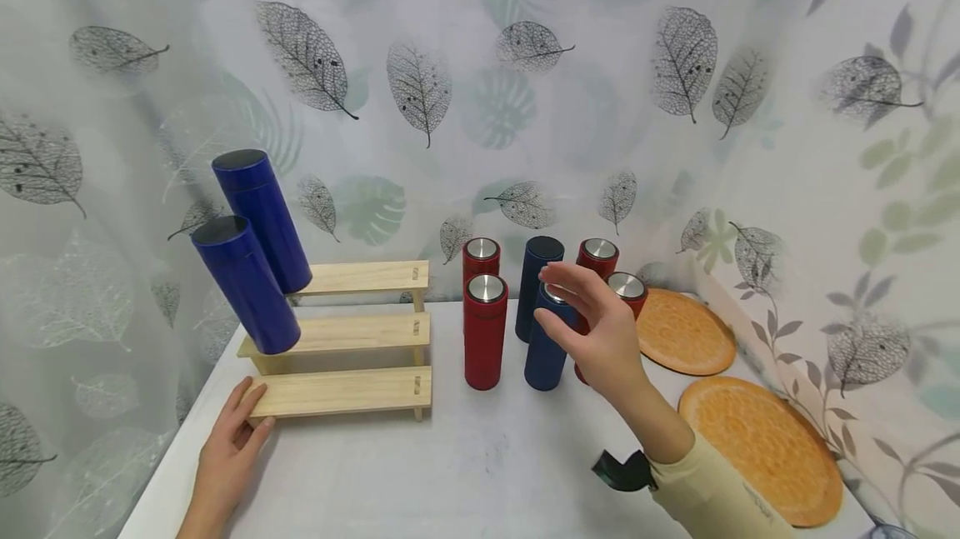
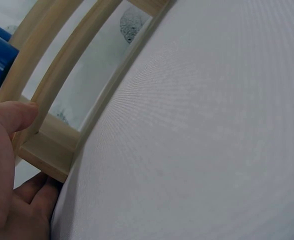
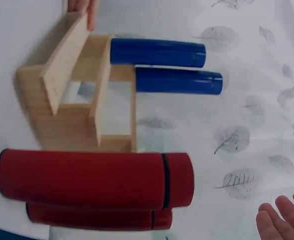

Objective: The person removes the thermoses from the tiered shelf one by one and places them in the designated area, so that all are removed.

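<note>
My left hand grips the left end of a three-step wooden rack at its lowest step. In the left wrist view the thumb lies along the rack's edge, with the other fingers round its end. Two glossy blue thermos bottles stand on the rack's left side, a front one and a back one. My right hand hovers with curved, spread fingers and nothing between them. It overlaps a dark blue thermos with a steel-topped lid in the head view.
Two red thermos bottles, the front one nearer, stand right of the rack. Another dark blue thermos and two more red ones, one farther back, stand near the right hand. Two round orange-brown mats lie at the right. A leaf-print curtain hangs behind.
</note>
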Demonstrator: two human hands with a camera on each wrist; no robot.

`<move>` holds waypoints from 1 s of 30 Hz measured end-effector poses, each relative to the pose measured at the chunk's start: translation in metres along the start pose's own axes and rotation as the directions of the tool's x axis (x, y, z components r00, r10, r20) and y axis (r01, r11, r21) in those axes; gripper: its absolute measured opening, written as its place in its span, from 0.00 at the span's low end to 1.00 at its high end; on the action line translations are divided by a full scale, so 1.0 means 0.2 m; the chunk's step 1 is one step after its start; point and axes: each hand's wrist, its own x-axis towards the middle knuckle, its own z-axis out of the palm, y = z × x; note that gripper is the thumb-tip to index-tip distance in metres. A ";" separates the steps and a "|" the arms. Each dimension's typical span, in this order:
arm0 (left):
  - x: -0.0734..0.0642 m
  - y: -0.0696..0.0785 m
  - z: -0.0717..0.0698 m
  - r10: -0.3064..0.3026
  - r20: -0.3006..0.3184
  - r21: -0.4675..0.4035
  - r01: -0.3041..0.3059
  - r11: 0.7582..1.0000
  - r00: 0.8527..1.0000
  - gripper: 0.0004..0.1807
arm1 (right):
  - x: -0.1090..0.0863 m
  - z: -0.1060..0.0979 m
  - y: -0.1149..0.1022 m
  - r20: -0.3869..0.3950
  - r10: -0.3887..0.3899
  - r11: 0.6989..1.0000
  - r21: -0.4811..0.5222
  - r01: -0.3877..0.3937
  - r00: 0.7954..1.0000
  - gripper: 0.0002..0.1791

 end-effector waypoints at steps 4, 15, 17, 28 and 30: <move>0.00 0.00 0.00 0.006 -0.010 0.000 -0.006 1.000 1.000 0.30 | 0.06 0.08 -0.02 0.021 0.007 0.999 0.034 -0.008 1.000 0.31; 0.00 -0.01 0.01 -0.007 0.001 -0.004 0.007 1.000 1.000 0.31 | 0.17 0.27 -0.02 0.090 -0.001 0.996 0.092 -0.008 0.996 0.29; 0.00 -0.02 0.01 0.002 -0.001 -0.008 -0.002 1.000 1.000 0.31 | 0.17 0.30 -0.02 0.097 0.004 0.994 0.112 -0.015 0.995 0.29; 0.01 -0.01 0.01 0.023 -0.016 0.015 -0.022 1.000 1.000 0.30 | 0.24 0.49 -0.03 0.171 -0.005 0.985 0.173 -0.025 0.985 0.28; 0.00 -0.02 0.01 0.029 -0.013 0.013 -0.029 1.000 1.000 0.30 | 0.25 0.53 -0.02 0.187 0.003 0.981 0.191 -0.039 0.982 0.28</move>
